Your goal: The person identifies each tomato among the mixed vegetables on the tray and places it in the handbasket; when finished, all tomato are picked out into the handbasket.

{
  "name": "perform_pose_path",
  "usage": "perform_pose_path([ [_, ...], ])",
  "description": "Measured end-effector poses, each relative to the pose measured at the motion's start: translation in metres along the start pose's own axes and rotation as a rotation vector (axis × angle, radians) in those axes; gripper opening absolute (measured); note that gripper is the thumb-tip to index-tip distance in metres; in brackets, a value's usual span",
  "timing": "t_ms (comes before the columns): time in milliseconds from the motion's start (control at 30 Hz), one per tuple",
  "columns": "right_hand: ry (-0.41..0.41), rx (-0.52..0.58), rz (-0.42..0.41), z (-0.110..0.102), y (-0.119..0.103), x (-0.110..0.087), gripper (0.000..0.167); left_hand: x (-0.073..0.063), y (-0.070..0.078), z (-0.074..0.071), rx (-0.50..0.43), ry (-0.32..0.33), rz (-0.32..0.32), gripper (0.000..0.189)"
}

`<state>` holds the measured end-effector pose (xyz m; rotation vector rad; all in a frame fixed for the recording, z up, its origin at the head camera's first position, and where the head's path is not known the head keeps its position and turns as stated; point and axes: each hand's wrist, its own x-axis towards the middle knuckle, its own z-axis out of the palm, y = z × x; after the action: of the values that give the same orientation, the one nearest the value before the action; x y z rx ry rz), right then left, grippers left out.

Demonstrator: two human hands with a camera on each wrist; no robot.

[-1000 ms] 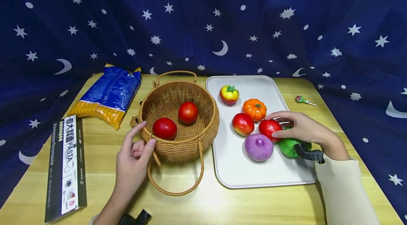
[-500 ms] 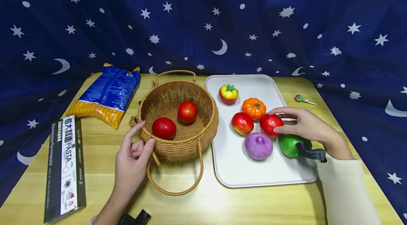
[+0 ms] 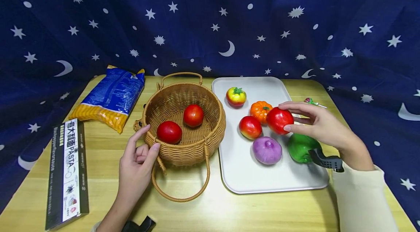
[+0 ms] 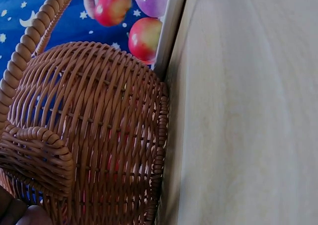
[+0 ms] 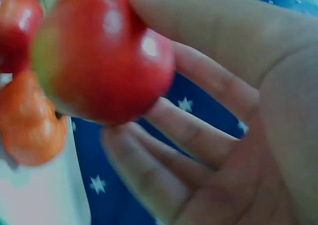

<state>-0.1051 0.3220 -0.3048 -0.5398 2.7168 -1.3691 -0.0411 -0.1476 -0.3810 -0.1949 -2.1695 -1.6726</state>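
My right hand point(image 3: 319, 122) pinches a shiny red apple point(image 3: 279, 120) between thumb and fingers, lifted just above the white tray point(image 3: 242, 179). In the right wrist view the apple point(image 5: 104, 61) shows a yellow-green patch. My left hand point(image 3: 136, 164) holds the near-left rim of a round wicker basket point(image 3: 187, 153) with thumb and index finger. Inside the basket lie a dark red oval fruit point(image 3: 169, 132) and a red tomato point(image 3: 193, 115). Around my right hand on the tray are another red-yellow apple point(image 3: 250, 127), an orange pumpkin point(image 3: 260, 111), a purple onion point(image 3: 267, 150) and a green pepper point(image 3: 300, 148).
A yellow-red tomato point(image 3: 236, 97) sits at the tray's far end. A lollipop point(image 3: 315, 102) lies right of the tray, partly behind my right hand. At left are a blue-yellow pasta bag point(image 3: 113, 90) and a long black-and-white pasta box point(image 3: 69, 173). The basket's handle point(image 3: 183, 200) hangs forward.
My right hand has taken hold of the apple and raised it off the tray, moving slightly up and away. My left hand stays at the basket rim.
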Motion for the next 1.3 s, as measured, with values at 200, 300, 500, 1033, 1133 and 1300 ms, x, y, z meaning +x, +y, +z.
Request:
perform_pose_path([
  [200,0.074,0.048,-0.077,0.02,-0.017,0.008,0.058,0.0,-0.001,0.0,-0.004,-0.006,-0.007,0.056],
  [300,0.094,0.056,-0.121,0.03,-0.025,0.011,0.059,0.0,-0.001,0.0,-0.005,-0.007,-0.004,0.057],
  [500,0.121,0.073,-0.146,0.043,-0.043,0.014,0.06,0.001,-0.001,0.002,-0.024,-0.006,0.02,0.057],
  [1033,-0.002,-0.059,-0.264,0.065,-0.099,0.055,0.055,0.001,-0.003,0.003,-0.041,0.001,0.025,0.059],
  [1133,-0.043,-0.149,-0.313,0.066,-0.112,0.065,0.054,0.001,-0.003,0.003,-0.036,0.005,0.023,0.059],
  [1300,-0.123,-0.278,-0.394,0.068,-0.134,0.086,0.051,0.0,-0.003,0.002,-0.028,0.01,0.022,0.059],
])
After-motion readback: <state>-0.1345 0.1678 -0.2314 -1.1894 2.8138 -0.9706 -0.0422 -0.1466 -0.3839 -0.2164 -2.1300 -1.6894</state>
